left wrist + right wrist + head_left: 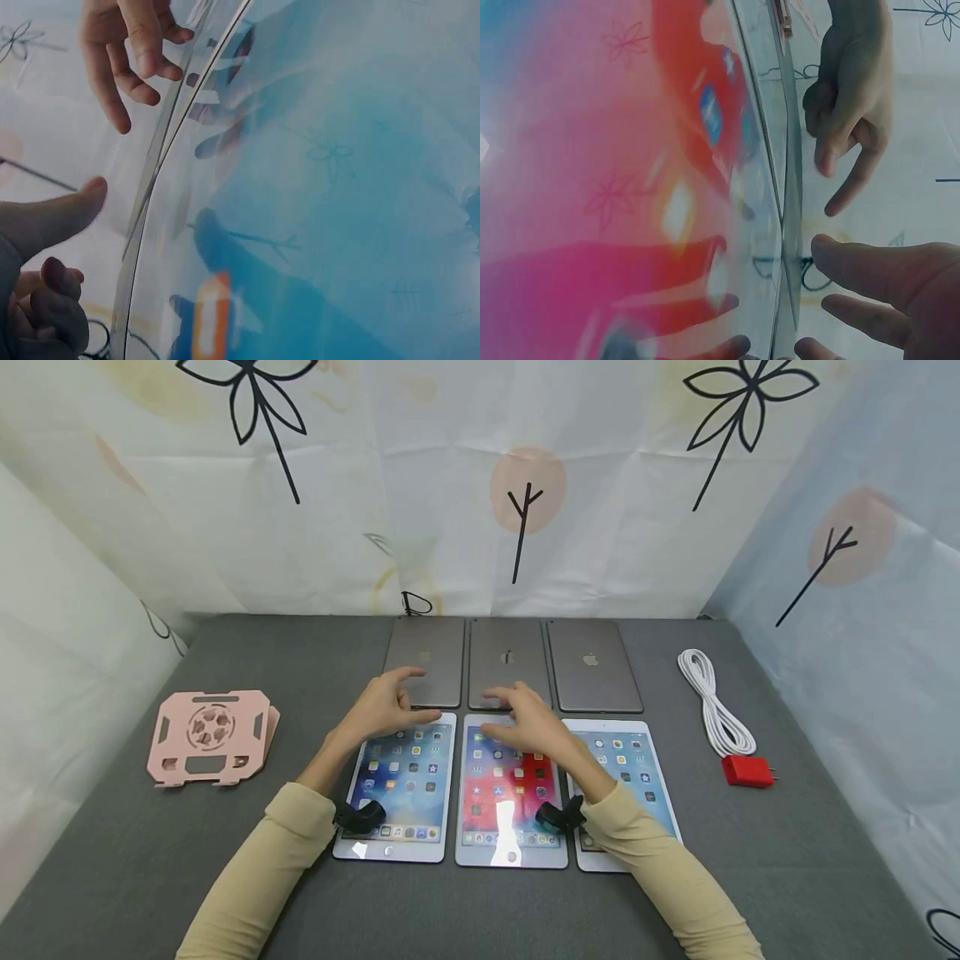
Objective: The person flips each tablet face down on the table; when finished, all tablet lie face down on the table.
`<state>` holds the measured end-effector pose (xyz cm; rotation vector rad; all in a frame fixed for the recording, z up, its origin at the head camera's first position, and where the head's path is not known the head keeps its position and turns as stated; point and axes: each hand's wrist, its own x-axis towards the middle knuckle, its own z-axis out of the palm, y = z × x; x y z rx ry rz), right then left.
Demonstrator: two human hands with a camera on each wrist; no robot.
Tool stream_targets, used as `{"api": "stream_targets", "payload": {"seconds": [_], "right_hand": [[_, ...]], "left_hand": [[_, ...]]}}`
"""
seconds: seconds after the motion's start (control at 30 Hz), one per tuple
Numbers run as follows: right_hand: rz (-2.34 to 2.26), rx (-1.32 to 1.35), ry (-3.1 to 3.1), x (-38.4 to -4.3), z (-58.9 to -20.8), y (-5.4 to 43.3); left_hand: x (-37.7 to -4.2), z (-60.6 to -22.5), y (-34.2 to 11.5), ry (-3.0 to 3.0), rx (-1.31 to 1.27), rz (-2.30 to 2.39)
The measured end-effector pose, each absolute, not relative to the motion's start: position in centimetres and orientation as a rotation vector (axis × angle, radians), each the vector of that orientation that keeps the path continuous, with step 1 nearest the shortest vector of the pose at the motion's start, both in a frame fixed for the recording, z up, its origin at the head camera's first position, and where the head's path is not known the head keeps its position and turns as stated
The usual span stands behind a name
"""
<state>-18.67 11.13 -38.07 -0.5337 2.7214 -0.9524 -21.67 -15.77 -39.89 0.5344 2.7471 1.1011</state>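
Note:
Above the top edge of the left white tablet, my left hand hovers with thumb and index finger apart and nothing between them. My right hand is over the upper part of the middle white tablet, its fingers loosely bent and holding nothing. The right forearm partly covers the right white tablet. All three lie face up with lit screens showing app icons. In the wrist views, the left thumb and the right thumb extend near glossy screens that reflect the hands.
Behind the white tablets lie three grey tablets, left, middle and right, backs up. A pink folding stand sits at left. At right lie a coiled white cable and a red plug adapter. Patterned curtains border the grey table.

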Motion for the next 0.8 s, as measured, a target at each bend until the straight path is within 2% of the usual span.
{"api": "stream_targets", "payload": {"seconds": [0.5, 0.8], "right_hand": [[-0.765, -0.399, 2.892, -15.0, -37.3, 22.5], [-0.633, -0.266, 2.886, -14.4, -37.4, 26.9]], "left_hand": [[-19.4, -37.7, -8.4, 2.673, 0.815, 0.975], [-19.4, -37.8, -3.6, 2.621, 0.882, 0.877]]}}
